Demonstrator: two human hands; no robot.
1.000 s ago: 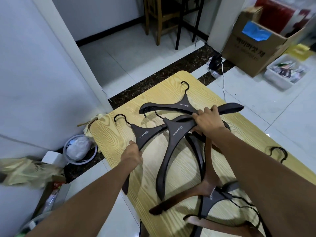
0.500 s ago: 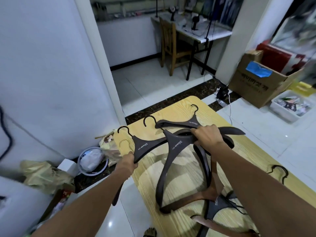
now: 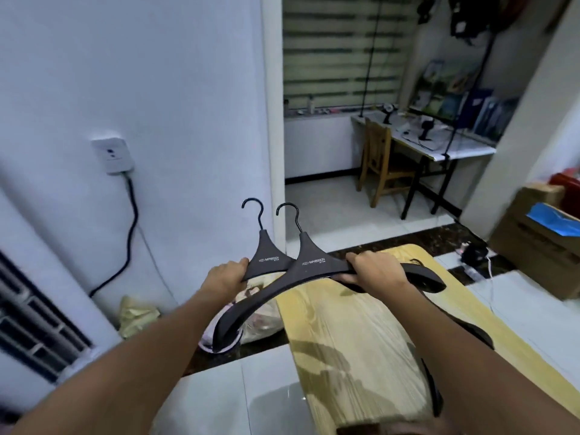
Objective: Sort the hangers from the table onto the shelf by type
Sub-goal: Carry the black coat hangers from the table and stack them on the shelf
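Two dark brown wooden hangers with black hooks are lifted off the table, hooks pointing up. My left hand [image 3: 226,275] grips the left arm of the rear hanger [image 3: 266,255]. My right hand [image 3: 375,271] grips the right arm of the front hanger [image 3: 314,263], which overlaps the rear one. A third dark hanger arm [image 3: 422,277] sticks out past my right hand; whether the hand holds it I cannot tell. Other hangers [image 3: 434,394] lie on the light wooden table [image 3: 339,324], mostly hidden by my right forearm. No shelf is in view.
A white wall with a socket and black cable [image 3: 130,221] stands on the left. A bag and basin [image 3: 251,324] sit on the floor by the table's left end. Beyond a doorway are a wooden chair [image 3: 383,161] and desk. A cardboard box [image 3: 539,243] stands at right.
Both hands have raised the dark hangers from the tabletop into the air. The view has tilted upward, so the wall and far room now fill the frame.
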